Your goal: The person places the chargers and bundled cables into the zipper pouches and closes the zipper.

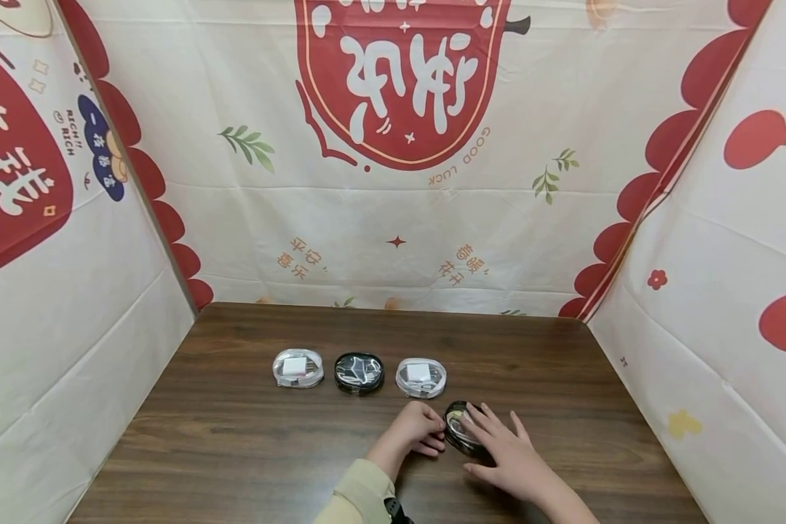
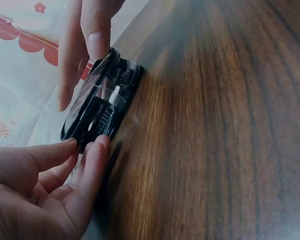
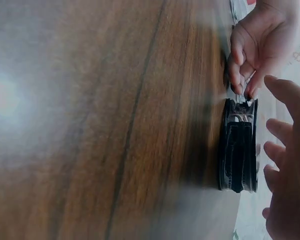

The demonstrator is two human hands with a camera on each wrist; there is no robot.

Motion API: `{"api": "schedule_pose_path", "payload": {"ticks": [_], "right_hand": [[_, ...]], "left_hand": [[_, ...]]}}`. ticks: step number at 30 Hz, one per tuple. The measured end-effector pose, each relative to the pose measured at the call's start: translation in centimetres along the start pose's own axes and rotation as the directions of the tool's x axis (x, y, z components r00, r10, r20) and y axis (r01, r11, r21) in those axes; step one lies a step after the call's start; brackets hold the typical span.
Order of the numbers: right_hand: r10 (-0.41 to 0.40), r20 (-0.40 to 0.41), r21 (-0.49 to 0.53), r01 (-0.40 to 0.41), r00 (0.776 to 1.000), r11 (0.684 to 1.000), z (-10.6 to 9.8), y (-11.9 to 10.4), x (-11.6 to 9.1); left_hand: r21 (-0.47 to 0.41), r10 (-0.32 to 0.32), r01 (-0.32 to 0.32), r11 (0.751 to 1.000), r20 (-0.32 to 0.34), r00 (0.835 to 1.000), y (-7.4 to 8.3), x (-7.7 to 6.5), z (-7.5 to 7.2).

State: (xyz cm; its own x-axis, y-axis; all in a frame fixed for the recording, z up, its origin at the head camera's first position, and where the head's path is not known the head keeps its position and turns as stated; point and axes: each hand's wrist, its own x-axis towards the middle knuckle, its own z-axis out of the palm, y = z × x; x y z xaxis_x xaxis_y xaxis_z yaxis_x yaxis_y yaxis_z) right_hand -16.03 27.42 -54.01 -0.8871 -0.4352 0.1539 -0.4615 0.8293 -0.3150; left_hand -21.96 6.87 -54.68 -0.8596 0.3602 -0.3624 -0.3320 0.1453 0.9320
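A small oval clear pouch with black rims point(image 1: 456, 434) lies near the front right of the table. Coiled cable and dark pieces show through its clear wall in the left wrist view, where the pouch point(image 2: 104, 107) rests on its flat side. My left hand point(image 1: 411, 431) pinches the pouch's near-left end between thumb and fingers; in the right wrist view these fingertips sit at the end of the black pouch point(image 3: 237, 155). Spread over the pouch's top, with fingers nearly straight, is my right hand point(image 1: 511, 455). Its fingertips overlap the lid in the head view.
Behind the hands, three similar pouches stand in a row: a white-rimmed one point(image 1: 298, 368) at left, a black-rimmed one point(image 1: 359, 372) in the middle, another white-rimmed one point(image 1: 421, 378) at right. Printed cloth walls point(image 1: 393, 211) enclose the brown wooden table point(image 1: 236, 451) at back and sides.
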Motion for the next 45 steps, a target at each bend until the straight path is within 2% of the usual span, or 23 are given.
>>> {"api": "schedule_pose_path", "payload": {"ticks": [3,9,15,28,34,45], "right_hand": [[-0.015,0.017,0.003,0.015,1.000,1.000,0.10,-0.08,0.13],[0.032,0.068,0.024,-0.034,0.997,0.999,0.22,0.03,-0.02],[0.054,0.056,0.021,-0.055,0.997,0.998,0.53,0.46,0.01],[0.073,0.052,0.033,-0.075,0.996,0.997,0.93,0.16,0.05],[0.072,0.060,0.036,-0.074,0.996,0.997,1.01,0.17,0.14],[0.058,0.083,0.064,-0.064,0.995,0.996,0.63,0.42,0.23]], "left_hand": [[-0.021,0.003,-0.003,1.000,0.004,1.000,0.19,-0.08,-0.13],[-0.013,0.023,-0.023,1.000,0.031,0.999,-0.02,0.11,-0.55],[-0.002,0.025,-0.025,1.000,0.056,0.998,-0.06,0.35,-0.89],[0.008,-0.006,0.005,1.000,0.113,0.994,-0.17,-0.09,-0.90],[0.022,-0.007,0.004,1.000,0.120,0.993,-0.13,-0.28,-0.83],[0.030,0.001,-0.003,1.000,0.091,0.996,-0.38,-0.39,-0.48]]}}
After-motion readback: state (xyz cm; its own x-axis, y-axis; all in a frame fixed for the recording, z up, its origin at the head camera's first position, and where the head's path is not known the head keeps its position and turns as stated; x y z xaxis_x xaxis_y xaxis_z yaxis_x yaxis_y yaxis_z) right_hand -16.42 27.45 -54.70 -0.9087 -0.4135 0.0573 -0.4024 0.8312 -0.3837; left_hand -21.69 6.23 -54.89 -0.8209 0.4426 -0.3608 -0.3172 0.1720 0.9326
